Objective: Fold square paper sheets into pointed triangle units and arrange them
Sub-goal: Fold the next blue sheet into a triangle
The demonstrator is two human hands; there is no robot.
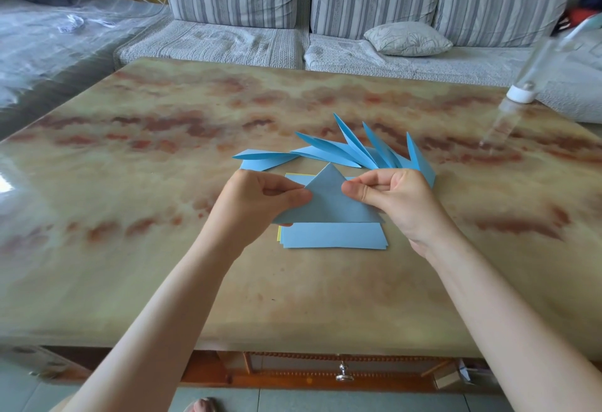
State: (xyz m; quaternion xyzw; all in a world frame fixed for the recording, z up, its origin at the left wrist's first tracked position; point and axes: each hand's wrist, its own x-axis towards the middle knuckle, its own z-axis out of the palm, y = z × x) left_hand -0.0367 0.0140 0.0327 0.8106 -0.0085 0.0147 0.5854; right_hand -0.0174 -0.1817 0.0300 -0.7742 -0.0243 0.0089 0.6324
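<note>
The folded triangle is pinched on its sloping edges by the left hand and the right hand just over the paper stack, at 6 o'clock from the finished units, so the crease may be skewed by an uneven pull.

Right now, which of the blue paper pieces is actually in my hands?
The wide flat triangle, pinched by your left hand and right hand. The narrow pointed units lie fanned behind it; the sheet stack lies underneath.
</note>
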